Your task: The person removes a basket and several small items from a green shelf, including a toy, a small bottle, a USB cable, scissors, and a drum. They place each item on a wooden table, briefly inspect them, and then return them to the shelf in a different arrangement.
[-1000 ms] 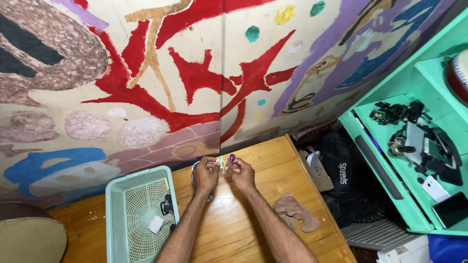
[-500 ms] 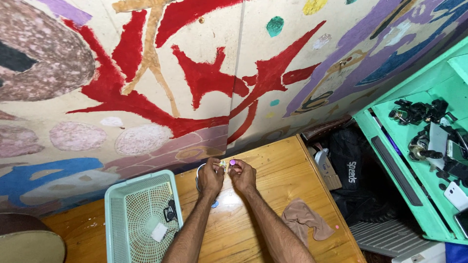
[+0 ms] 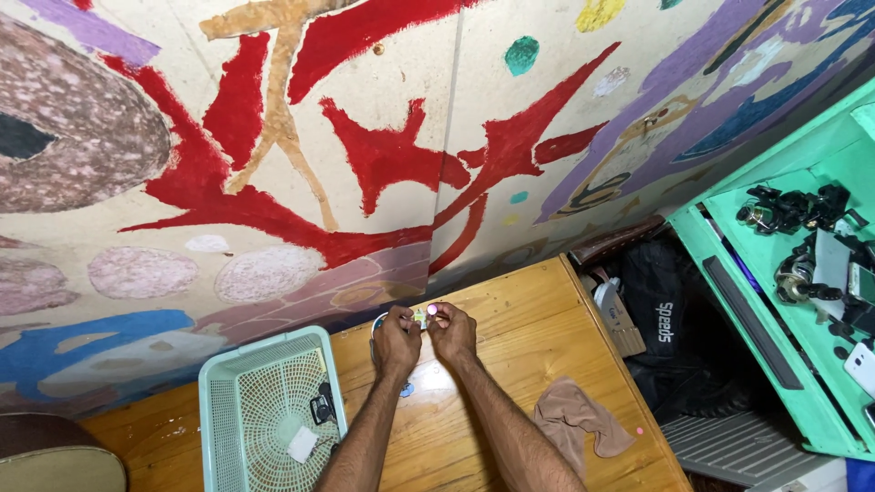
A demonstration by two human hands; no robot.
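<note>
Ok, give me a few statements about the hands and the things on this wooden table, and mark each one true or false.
1. Both hands, left hand and right hand, meet at one small object. True.
2. The mint-green basket lies to the person's right. False: it lies left of the arms.
3. A crumpled brownish cloth lies on the wooden table. True.
4. The right hand rests on the cloth. False: it is apart from it, up at the small object.

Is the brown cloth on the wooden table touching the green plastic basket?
Apart. The head view shows the brown cloth lying to the right of the forearms and the green basket to their left, with bare wooden table plainly between them.
</note>
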